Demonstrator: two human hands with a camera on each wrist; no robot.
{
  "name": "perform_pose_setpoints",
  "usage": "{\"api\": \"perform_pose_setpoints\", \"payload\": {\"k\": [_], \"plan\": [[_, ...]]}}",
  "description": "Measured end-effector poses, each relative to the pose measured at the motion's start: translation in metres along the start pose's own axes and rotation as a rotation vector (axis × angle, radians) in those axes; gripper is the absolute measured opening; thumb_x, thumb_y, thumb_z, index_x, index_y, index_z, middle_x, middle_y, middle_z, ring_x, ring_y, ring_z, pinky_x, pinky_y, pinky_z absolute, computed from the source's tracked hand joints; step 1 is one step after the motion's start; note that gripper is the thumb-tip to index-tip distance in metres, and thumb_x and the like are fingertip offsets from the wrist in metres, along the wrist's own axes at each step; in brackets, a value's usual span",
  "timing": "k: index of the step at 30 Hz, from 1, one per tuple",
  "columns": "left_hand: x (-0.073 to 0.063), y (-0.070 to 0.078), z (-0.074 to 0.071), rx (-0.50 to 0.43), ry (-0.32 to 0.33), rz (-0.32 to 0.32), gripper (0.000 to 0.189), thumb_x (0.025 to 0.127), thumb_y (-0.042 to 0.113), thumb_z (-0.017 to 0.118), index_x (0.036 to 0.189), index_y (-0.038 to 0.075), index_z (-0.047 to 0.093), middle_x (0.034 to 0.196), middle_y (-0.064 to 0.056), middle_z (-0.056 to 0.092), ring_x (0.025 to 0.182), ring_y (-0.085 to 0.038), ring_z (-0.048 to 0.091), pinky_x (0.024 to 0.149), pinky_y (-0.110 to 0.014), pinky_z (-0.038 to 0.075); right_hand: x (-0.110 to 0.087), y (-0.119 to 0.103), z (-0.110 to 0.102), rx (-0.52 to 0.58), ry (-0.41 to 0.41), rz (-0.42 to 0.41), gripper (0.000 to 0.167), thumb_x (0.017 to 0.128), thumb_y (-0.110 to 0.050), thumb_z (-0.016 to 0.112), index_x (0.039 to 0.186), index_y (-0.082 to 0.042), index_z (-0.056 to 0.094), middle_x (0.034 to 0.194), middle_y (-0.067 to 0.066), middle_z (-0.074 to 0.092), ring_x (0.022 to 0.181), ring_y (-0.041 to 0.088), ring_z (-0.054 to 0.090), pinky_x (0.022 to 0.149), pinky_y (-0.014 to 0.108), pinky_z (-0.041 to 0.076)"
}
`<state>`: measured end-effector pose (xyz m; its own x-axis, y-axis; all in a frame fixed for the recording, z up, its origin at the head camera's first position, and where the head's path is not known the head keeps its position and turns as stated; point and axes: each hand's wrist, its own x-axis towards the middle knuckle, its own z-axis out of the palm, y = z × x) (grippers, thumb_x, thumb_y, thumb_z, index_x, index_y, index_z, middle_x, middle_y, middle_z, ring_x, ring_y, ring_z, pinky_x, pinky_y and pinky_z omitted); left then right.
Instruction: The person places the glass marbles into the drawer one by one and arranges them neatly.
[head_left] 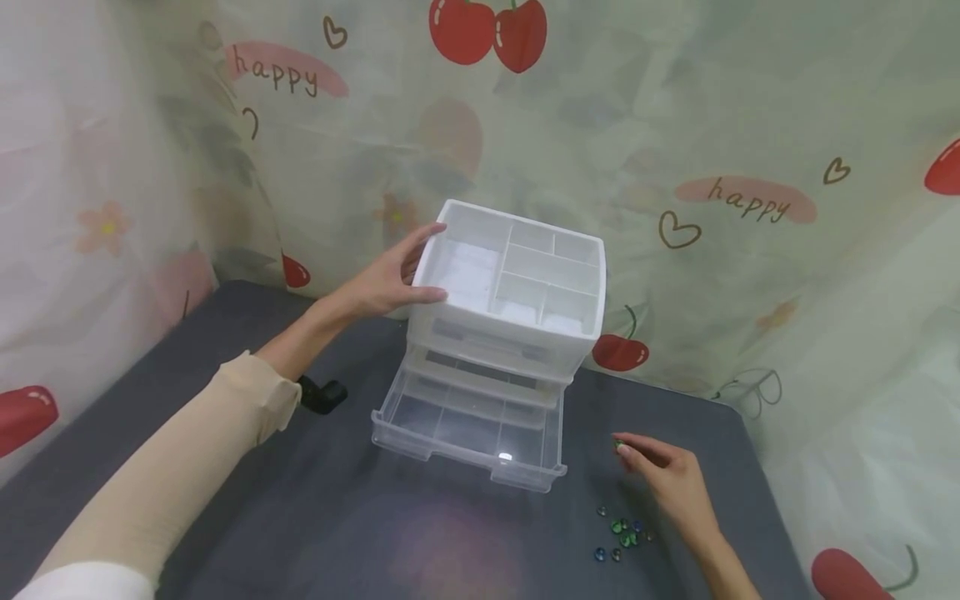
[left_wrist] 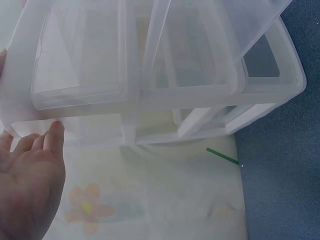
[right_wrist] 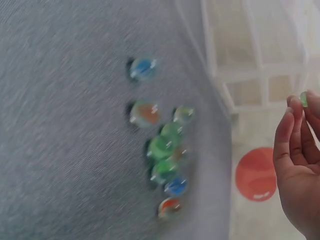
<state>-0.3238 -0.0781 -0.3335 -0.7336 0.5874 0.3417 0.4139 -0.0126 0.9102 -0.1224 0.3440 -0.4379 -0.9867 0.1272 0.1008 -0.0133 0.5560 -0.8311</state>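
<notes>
A white plastic drawer organizer (head_left: pixel 517 335) with a divided top tray stands on the dark table. Its clear bottom drawer (head_left: pixel 457 452) is pulled out toward me, and no marbles show in it. My left hand (head_left: pixel 375 282) grips the organizer's upper left side, thumb on the front rim and fingers toward the back. To the right of the drawer, my right hand (head_left: pixel 681 487) pinches a green marble (right_wrist: pixel 304 99) between thumb and fingertips, above the table. Several glass marbles (right_wrist: pixel 162 147), green, blue and orange-streaked, lie in a loose cluster below that hand.
A small black object (head_left: pixel 324 396) lies on the grey table (head_left: pixel 300 517), left of the organizer and close to my left sleeve (head_left: pixel 180 458). Behind and at both sides hangs a pale cloth (head_left: pixel 585 142) printed with cherries, hearts and lettering.
</notes>
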Motion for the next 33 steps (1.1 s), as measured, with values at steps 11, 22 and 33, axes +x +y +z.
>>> {"api": "perform_pose_setpoints", "payload": {"k": [11, 22, 33], "plan": [[-0.002, 0.0, 0.0, 0.012, 0.006, 0.0, 0.091, 0.089, 0.0, 0.072, 0.159, 0.012, 0.016, 0.163, -0.017, 0.014, 0.147, -0.032, 0.025, 0.112, -0.05, 0.03, 0.008, -0.039, 0.008, 0.064, -0.063, -0.095, 0.026, 0.092, -0.025, 0.073, 0.113, -0.01, 0.075, 0.092, 0.005, 0.074, 0.082, 0.019, 0.069, 0.074, 0.026, 0.053], [-0.001, -0.002, 0.0, 0.006, 0.0, 0.012, 0.091, 0.088, 0.0, 0.072, 0.159, 0.012, 0.016, 0.163, -0.016, 0.015, 0.147, -0.03, 0.024, 0.112, -0.049, 0.029, 0.021, -0.081, 0.026, 0.128, -0.155, -0.186, 0.026, 0.091, -0.02, 0.074, 0.113, -0.006, 0.074, 0.098, 0.012, 0.074, 0.085, 0.02, 0.07, 0.075, 0.028, 0.055], [-0.003, 0.002, 0.002, -0.015, 0.013, -0.013, 0.091, 0.088, -0.004, 0.071, 0.159, 0.012, 0.015, 0.163, -0.017, 0.014, 0.147, -0.032, 0.025, 0.112, -0.048, 0.029, 0.032, -0.103, 0.044, 0.167, -0.235, -0.213, 0.029, 0.091, -0.015, 0.074, 0.115, 0.002, 0.072, 0.098, 0.008, 0.075, 0.087, 0.024, 0.071, 0.077, 0.03, 0.056]]}}
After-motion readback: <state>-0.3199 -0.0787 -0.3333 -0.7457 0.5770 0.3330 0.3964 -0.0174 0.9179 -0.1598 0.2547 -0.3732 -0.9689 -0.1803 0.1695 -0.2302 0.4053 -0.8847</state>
